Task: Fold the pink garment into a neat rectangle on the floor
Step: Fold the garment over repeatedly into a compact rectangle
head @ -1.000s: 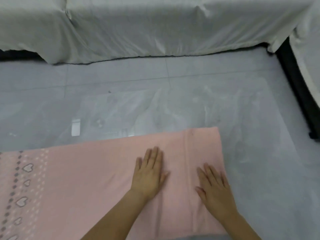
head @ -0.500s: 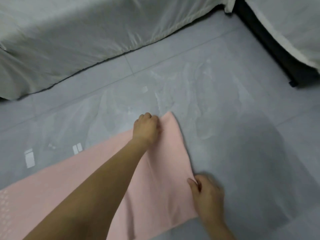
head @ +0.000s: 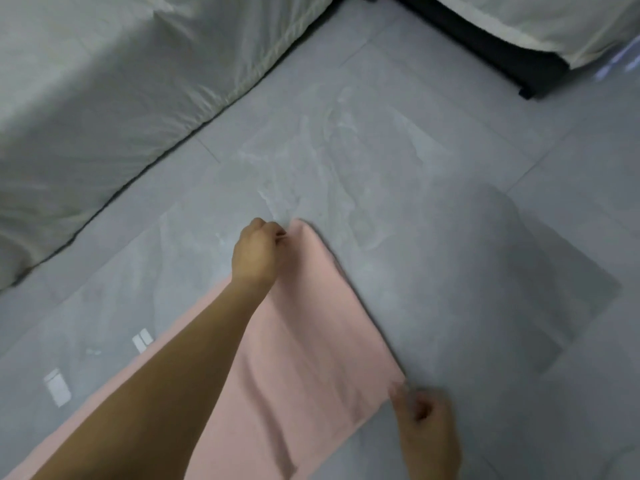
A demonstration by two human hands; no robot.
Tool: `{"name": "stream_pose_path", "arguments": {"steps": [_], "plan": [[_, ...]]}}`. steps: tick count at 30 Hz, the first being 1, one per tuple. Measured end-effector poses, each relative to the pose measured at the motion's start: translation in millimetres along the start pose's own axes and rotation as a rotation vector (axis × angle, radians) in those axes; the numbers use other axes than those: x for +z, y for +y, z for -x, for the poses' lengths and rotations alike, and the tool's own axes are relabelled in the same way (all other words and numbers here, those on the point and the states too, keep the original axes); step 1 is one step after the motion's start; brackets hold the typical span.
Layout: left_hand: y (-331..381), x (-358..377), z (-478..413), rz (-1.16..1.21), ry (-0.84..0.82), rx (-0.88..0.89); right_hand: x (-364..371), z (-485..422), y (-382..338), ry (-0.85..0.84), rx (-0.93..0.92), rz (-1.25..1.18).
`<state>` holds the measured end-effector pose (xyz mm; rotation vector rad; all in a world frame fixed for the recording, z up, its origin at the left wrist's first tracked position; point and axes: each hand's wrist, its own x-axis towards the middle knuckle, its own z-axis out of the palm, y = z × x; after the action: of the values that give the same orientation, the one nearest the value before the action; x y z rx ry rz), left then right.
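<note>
Both hands' grip stays pinching garment (head: pixel 311 341) corners.

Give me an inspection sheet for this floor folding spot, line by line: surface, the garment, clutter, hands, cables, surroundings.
Surface: grey tiled floor, glossy, with pale reflections.
Job's things: pink garment lying flat on the floor, a long strip running off the lower left edge; its right end is not yet folded over.
Clutter: nothing seen.
Hands: left hand pinches the far corner of the garment's end; right hand is closed at the near corner, blurred, so the grip itself is unclear.
Cables: nothing seen.
Surroundings: white draped cover over furniture at upper left; a second covered piece with a dark base at upper right.
</note>
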<state>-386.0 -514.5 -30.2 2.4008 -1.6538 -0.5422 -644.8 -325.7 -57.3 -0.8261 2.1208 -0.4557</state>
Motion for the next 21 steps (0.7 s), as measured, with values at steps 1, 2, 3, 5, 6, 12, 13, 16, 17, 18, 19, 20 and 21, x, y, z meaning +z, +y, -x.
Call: {"name": "stream_pose_path", "arguments": {"steps": [1,2,3,5,6,12,13,16,17,18,19,20,21], "plan": [[3.0,-1.2,0.5,0.002,0.001,-0.003,2.9,8.5,-2.6,-0.022,0.060,-0.050],[6.5,-2.6,1.3,0.013,-0.001,-0.014,6.2,13.4,-6.1,-0.046,0.107,-0.086],[9.3,-3.5,2.2,0.032,-0.008,-0.025,10.3,14.6,-8.4,-0.046,0.110,-0.121],[11.6,-3.7,4.4,0.066,-0.039,-0.017,15.4,17.3,-17.8,-0.027,0.076,-0.216],[12.5,-3.8,6.3,0.077,-0.055,0.005,18.1,19.4,-22.0,0.005,0.051,-0.265],[18.5,-17.1,11.1,0.298,-0.177,0.137,16.0,27.1,-42.5,0.130,-0.079,-0.580],[22.0,-20.8,8.3,0.376,-0.187,0.122,14.3,25.2,-45.9,0.048,-0.096,-0.630],[41.9,-31.2,-5.4,0.599,-0.173,0.033,6.1,13.5,-54.0,-0.150,-0.187,-0.626],[50.3,-34.5,-11.0,0.626,-0.173,0.016,-0.5,7.9,-58.0,-0.146,-0.203,-0.617],[58.5,-37.8,-16.9,0.638,-0.174,0.012,-10.5,0.9,-61.5,-0.121,-0.203,-0.639],[65.7,-40.0,-23.8,0.654,-0.175,0.010,-19.5,-9.2,-64.5,-0.069,-0.187,-0.699],[72.1,-41.4,-30.7,0.672,-0.177,-0.001,-30.7,-20.7,-66.9,-0.024,-0.167,-0.763],[78.0,-41.7,-37.2,0.684,-0.182,-0.026,-41.3,-33.6,-68.2,0.021,-0.136,-0.836]]}}
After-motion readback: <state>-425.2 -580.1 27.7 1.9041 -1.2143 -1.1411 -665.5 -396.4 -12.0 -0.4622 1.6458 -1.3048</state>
